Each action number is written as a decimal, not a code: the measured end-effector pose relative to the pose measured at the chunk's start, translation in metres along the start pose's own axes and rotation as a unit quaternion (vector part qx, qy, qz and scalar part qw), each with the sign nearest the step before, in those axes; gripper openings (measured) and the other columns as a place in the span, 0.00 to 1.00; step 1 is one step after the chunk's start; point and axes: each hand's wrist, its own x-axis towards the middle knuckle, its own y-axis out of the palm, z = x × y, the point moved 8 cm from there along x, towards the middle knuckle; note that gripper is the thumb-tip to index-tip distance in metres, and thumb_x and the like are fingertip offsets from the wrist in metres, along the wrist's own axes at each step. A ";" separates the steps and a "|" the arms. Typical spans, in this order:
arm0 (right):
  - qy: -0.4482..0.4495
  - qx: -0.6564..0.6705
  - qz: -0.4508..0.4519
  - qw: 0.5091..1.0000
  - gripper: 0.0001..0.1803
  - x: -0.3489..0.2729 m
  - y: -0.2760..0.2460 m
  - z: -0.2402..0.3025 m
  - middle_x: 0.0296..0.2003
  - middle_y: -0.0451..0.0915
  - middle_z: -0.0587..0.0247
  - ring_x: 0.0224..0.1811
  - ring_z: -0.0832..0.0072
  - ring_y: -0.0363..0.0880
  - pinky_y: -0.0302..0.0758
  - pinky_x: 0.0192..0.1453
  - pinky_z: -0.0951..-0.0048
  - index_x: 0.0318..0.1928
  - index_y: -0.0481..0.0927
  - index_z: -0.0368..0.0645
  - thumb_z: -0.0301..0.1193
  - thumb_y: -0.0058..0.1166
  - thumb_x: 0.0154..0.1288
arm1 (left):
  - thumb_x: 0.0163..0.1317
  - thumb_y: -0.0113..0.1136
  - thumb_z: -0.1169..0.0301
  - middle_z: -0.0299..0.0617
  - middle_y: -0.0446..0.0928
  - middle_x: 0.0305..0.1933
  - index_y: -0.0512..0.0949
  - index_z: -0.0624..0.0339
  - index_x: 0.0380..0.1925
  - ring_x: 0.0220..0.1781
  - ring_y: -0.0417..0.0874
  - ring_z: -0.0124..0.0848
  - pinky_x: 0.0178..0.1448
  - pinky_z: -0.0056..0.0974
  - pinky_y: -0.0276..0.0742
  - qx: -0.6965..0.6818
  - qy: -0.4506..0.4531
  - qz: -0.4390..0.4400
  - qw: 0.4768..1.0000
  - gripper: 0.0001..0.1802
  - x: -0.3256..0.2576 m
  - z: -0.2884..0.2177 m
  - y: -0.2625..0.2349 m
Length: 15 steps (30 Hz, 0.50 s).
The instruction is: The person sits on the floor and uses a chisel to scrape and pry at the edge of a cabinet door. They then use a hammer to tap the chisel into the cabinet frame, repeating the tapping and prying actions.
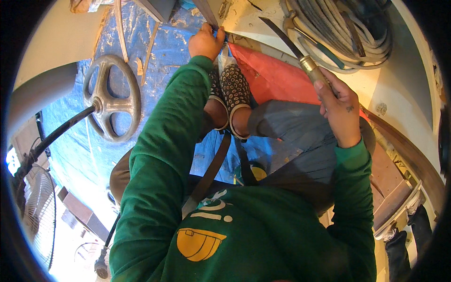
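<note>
My right hand point(339, 103) is closed round the wooden handle of a knife point(286, 41). Its long, narrow, dark blade slants up to the left, and a brass-coloured collar joins blade and handle. The blade is held in the air, left of a coiled hose. Farther left, my left hand point(206, 43) reaches ahead past my shoes, fingers curled, at the lower end of an upright brown board point(206, 11). What those fingers hold, if anything, is hidden. A red sheet point(275, 75) lies just to the right of my shoes.
A blue tarp point(162, 58) covers the floor. On the left stand a spoked handwheel point(112, 99) on a dark shaft and a fan point(38, 211). At the upper right lie a grey hose coil point(376, 51) and a hammer point(324, 50). Thin wood strips point(120, 30) are scattered ahead.
</note>
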 end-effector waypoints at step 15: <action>-0.005 0.005 0.012 1.000 0.22 0.001 -0.001 -0.005 0.26 0.76 0.74 0.19 0.87 0.66 0.65 0.24 0.80 0.63 0.81 0.41 0.37 0.61 0.72 | 0.60 0.64 0.39 0.52 0.86 0.32 0.85 0.55 0.35 0.35 0.87 0.52 0.40 0.52 0.83 0.018 0.116 -0.078 0.990 0.28 0.006 -0.022 -0.051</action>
